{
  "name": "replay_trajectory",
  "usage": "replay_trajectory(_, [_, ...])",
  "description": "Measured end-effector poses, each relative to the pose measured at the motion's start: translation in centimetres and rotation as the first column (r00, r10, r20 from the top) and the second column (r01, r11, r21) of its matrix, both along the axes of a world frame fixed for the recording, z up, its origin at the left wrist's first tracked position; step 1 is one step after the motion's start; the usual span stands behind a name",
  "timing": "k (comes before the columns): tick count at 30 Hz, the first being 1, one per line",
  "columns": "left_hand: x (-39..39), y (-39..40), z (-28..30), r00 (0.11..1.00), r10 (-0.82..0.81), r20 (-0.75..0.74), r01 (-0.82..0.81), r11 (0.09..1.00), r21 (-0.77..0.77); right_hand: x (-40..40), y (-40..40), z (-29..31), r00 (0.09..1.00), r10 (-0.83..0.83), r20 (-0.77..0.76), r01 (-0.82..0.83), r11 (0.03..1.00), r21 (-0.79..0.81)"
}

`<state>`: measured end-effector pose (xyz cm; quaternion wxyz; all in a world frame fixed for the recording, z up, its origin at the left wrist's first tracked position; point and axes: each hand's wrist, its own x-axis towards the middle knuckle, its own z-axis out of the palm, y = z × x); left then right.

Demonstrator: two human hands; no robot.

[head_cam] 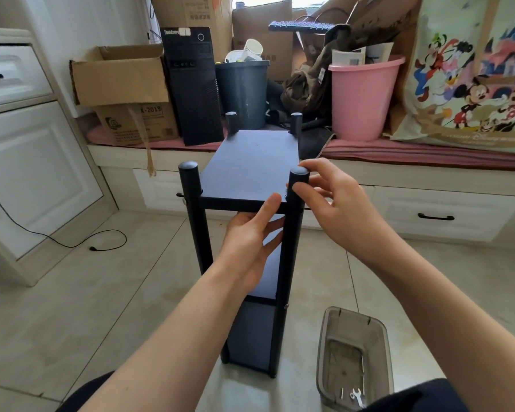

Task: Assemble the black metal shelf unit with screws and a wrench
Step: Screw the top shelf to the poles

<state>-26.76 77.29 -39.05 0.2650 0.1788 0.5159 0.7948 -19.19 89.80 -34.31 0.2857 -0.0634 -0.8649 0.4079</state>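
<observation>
Both hands work at the near right corner of the shelf unit (250,162), which stands upright on the floor (87,292). My left hand (250,233) curls under the top board's front edge, thumb on top; my right hand (330,200) pinches the capped post (298,179) with bent fingers. Likely risk: the tall, narrow frame tips or racks if I push sideways. The wrench (356,396) lies unused in the clear tub (354,349) to the right, so joints may be loose.
</observation>
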Motion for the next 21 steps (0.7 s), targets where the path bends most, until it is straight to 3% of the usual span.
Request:
replay_trajectory(11, [0.2, 0.3, -0.1, 1.0, 0.006, 0.008, -0.006, 1.0, -0.019, 0.3, 0.1, -1.2, 0.991, 0.027, -0.132, -0.053, 0.978, -0.204])
replay_trajectory(16, [0.5, 0.6, -0.4, 0.996, -0.033, -0.084, 0.03, 0.999, -0.032, 1.7, 1.8, -2.1, 0.991, 0.054, -0.122, -0.088, 0.951, -0.297])
replay_trajectory(18, [0.6, 0.9, -0.7, 0.994, -0.017, -0.108, 0.014, 0.999, -0.032, 2.8, 3.7, -2.7, 0.996, 0.045, -0.076, -0.07, 0.927, -0.368])
replay_trajectory(21, [0.9, 1.2, -0.9, 0.995, -0.002, -0.103, 0.0, 1.0, -0.022, 4.7, 7.0, -5.0, 0.988, -0.045, 0.149, 0.101, 0.914, -0.394])
